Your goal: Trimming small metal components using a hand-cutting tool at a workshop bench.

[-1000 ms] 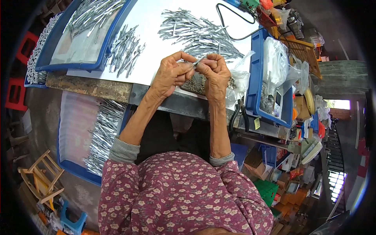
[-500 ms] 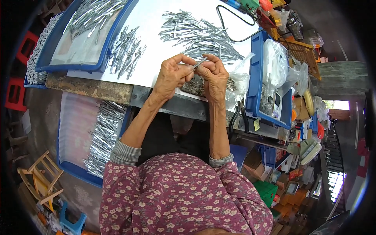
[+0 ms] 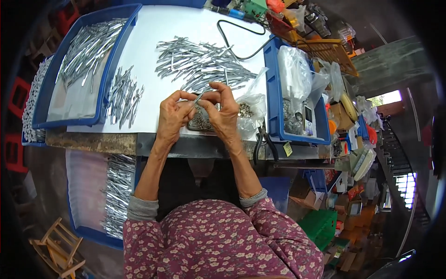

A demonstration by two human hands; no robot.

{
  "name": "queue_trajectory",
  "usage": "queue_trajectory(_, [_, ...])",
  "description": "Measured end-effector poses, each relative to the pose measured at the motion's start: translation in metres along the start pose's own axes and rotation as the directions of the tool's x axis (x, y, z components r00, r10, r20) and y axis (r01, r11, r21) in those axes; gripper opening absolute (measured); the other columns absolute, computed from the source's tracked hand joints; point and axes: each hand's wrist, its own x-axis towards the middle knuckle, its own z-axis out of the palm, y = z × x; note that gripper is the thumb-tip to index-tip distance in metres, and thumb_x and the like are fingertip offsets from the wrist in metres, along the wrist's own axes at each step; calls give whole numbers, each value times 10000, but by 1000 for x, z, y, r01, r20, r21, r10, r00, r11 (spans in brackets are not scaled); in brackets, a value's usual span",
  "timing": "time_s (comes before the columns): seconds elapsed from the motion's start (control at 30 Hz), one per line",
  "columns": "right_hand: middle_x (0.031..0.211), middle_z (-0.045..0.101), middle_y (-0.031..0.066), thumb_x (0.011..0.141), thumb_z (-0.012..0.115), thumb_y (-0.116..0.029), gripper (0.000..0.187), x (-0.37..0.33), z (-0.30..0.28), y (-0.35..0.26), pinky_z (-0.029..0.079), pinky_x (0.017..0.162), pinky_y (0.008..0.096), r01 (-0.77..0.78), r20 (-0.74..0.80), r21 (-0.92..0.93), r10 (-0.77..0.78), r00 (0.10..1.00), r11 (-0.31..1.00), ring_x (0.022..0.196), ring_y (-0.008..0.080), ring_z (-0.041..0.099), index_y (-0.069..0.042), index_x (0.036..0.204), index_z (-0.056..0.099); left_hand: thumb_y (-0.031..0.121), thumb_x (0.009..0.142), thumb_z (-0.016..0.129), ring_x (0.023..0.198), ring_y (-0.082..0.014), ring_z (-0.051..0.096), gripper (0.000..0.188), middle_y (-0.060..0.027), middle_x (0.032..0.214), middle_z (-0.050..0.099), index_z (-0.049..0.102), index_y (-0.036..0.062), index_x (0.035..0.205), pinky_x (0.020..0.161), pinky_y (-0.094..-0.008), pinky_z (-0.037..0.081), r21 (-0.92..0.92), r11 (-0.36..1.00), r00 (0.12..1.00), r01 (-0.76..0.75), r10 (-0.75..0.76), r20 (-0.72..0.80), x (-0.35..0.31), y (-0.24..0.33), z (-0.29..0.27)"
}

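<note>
Over the near edge of the white-covered table, my left hand [image 3: 173, 116] pinches a thin silvery metal strip [image 3: 199, 96] between thumb and finger. My right hand [image 3: 223, 116] is closed on the same strip from the other side, its thumb against it. Any tiny part at my fingertips is too small to make out. Just beneath my hands sits a shallow tray of small metal pieces [image 3: 200, 122], partly covered by them. A large loose pile of similar strips [image 3: 204, 63] lies beyond, and a smaller pile [image 3: 124, 97] lies to the left.
A blue tray of strips [image 3: 104, 100] stands at the left. At the right are a blue bin [image 3: 274, 125] with plastic bags, a clear bag [image 3: 253, 104] and dark-handled pliers [image 3: 264, 144] at the table edge. A black cable [image 3: 223, 35] loops at the back. Another strip-filled tray [image 3: 86, 232] is below.
The view has shifted, so the table things appear farther left and mostly lower. Both hands still hold the strip, which now tilts more steeply. More of the small-parts tray shows between my hands.
</note>
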Motion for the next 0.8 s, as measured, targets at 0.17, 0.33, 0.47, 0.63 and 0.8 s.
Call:
queue_trajectory(0.17, [751, 612, 41, 713, 657, 8, 401, 2, 0, 1, 454, 639, 188, -203, 55, 416, 198, 979, 887, 704, 72, 570, 34, 1065, 466, 61, 835, 536, 387, 4, 273, 144, -20, 583, 508, 518, -22, 951, 338, -139, 154, -134, 988, 997, 71, -65, 51, 2, 2, -6])
queue_trajectory(0.33, [761, 617, 39, 714, 675, 10, 425, 2, 7, 11, 473, 649, 184, -279, 76, 599, 293, 953, 751, 689, 77, 579, 68, 1073, 454, 46, 838, 532, 416, 4, 317, 115, -5, 577, 508, 528, -18, 934, 366, -145, 202, 60, 998, 999, -34, 36, -40, 2, 0, 0])
queue_trajectory(0.47, [766, 618, 44, 726, 663, 5, 395, 1, 16, 10, 471, 639, 179, -273, 11, 514, 312, 950, 813, 687, 77, 579, 66, 1056, 455, 37, 850, 524, 519, -1, 399, 93, 25, 623, 518, 542, -15, 924, 455, -147, 280, 302, 935, 970, -185, 223, -96, 3, -11, 2])
queue_trajectory(0.63, [738, 621, 55, 727, 623, -3, 359, 1, 22, 9, 454, 591, 190, -236, -19, 482, 280, 960, 844, 656, 83, 567, 78, 1033, 453, 32, 859, 504, 561, -22, 416, 92, 13, 658, 525, 542, -21, 924, 483, -171, 318, 449, 858, 936, -248, 331, -115, 0, -15, 5])
queue_trajectory(0.8, [747, 630, 67, 743, 601, 2, 322, 1, 24, 14, 465, 598, 195, -188, -48, 425, 229, 972, 885, 670, 85, 578, 86, 1018, 455, 4, 853, 472, 637, -61, 495, 114, -26, 717, 567, 546, -28, 934, 543, -206, 386, 690, 657, 879, -304, 472, -62, 0, -16, 7])
